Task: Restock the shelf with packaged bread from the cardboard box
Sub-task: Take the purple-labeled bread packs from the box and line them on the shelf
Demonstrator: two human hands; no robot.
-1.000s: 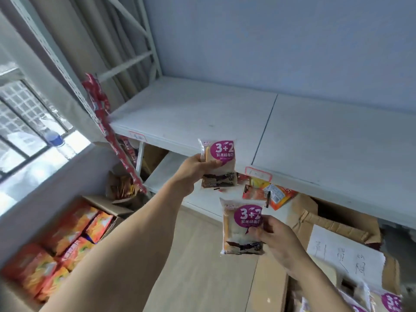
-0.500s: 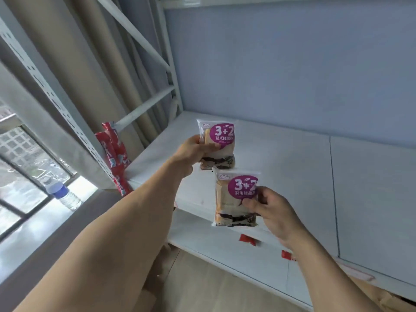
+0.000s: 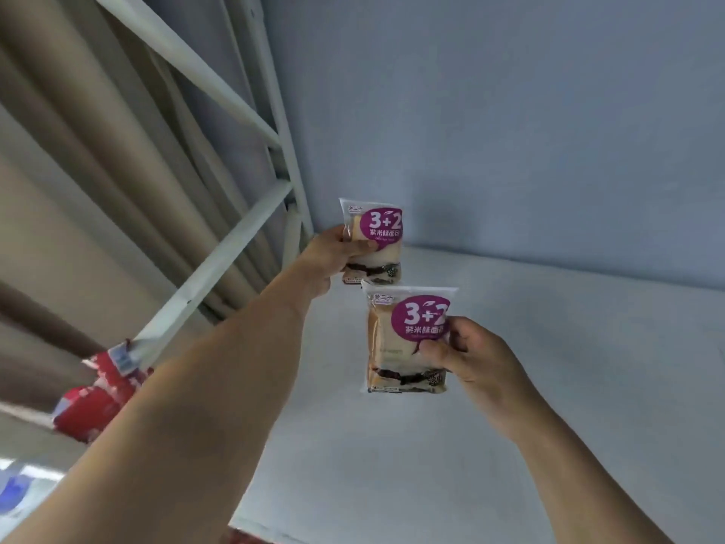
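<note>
Two bread packs above the shelf (image 3: 490, 386)

My left hand (image 3: 329, 257) grips the far bread pack (image 3: 378, 233); my right hand (image 3: 476, 359) pinches the near bread pack (image 3: 400, 347).

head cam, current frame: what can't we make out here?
- Cardboard box: out of the head view, below the frame edge.
- Left bread pack: its lower edge sits behind the right bread pack; the left hand covers its side.
- Right hand: its grip hides the right pack's edge.
- Red packets: blurred, partly behind the left forearm; print unreadable.
- Shelf: right end cut off by the frame.
</note>
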